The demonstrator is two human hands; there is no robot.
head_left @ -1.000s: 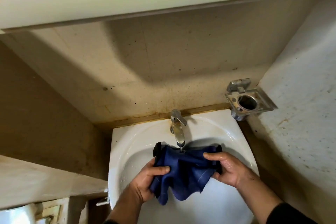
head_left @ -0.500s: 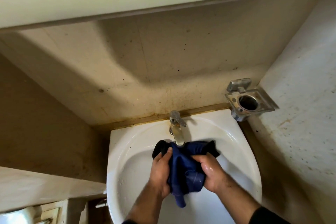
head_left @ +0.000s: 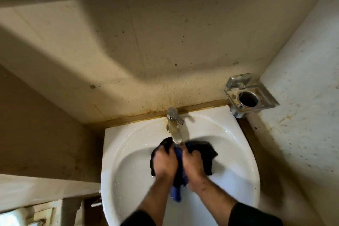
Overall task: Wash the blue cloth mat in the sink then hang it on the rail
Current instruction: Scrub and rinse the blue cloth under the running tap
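mat's middle [head_left: 178, 170] hidden between hands, sink [head_left: 117, 152] front cropped

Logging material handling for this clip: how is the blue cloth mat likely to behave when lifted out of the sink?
Probably floppy: the blue cloth mat bunches and folds between the left hand and right hand. Likely heavier than when dry and dripping, since it sits right under the tap in the sink. Not fragile, judging by the firm squeezing.

The person has two bare hands, the left hand [head_left: 165, 163] and the right hand [head_left: 194, 164]. Both forearms are bare too. Dark, black-looking sleeves [head_left: 255, 215] are pushed up the arms and show only at the bottom edge of the view.
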